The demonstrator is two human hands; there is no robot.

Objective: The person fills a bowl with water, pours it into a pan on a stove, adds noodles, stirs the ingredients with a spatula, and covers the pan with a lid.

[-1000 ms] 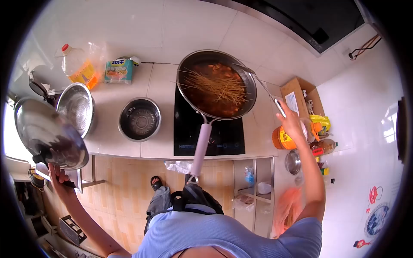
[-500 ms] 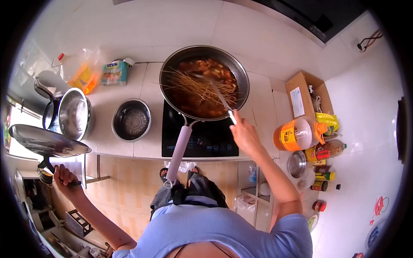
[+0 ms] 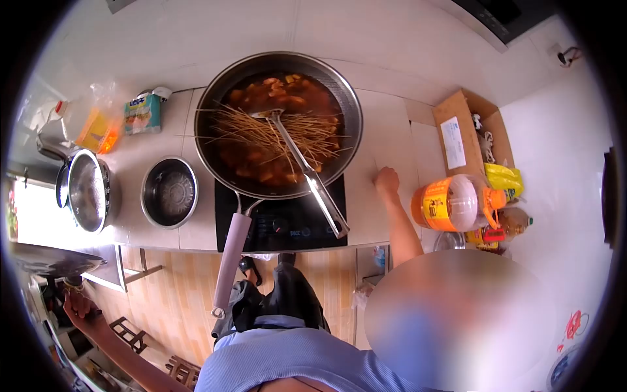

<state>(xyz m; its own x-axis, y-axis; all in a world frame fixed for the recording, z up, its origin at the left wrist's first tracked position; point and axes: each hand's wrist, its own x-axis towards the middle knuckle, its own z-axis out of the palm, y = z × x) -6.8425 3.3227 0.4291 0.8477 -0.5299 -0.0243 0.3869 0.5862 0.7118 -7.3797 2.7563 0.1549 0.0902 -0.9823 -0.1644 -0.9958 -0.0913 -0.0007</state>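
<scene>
A large pan (image 3: 206, 147) stands on the black induction cooker (image 3: 307, 228), its pale purple handle toward me. Dry noodles (image 3: 300, 134) lie across the red-brown stew (image 3: 281, 173). A metal spatula (image 3: 313, 186) rests in the pan, its handle over the near rim, with no hand on it. My right hand (image 3: 386, 179) is over the counter right of the pan, its fingers curled together; whether it holds anything is hidden. At the lower left my left hand (image 3: 81, 307) grips the black handle of a metal lid (image 3: 55, 260), tilted and partly out of view.
Left of the pan stand a small metal bowl (image 3: 147, 196) and a larger one (image 3: 88, 189), with an oil bottle (image 3: 99, 130) and a green packet (image 3: 144, 114) behind. On the right are a cardboard box (image 3: 450, 144), a big oil jug (image 3: 450, 202) and more bottles. A blurred patch covers the lower right.
My right hand has let go of the spatula and moved right; the spatula now lies across the pan. My left hand and the lid have moved lower and left. The view has shifted.
</scene>
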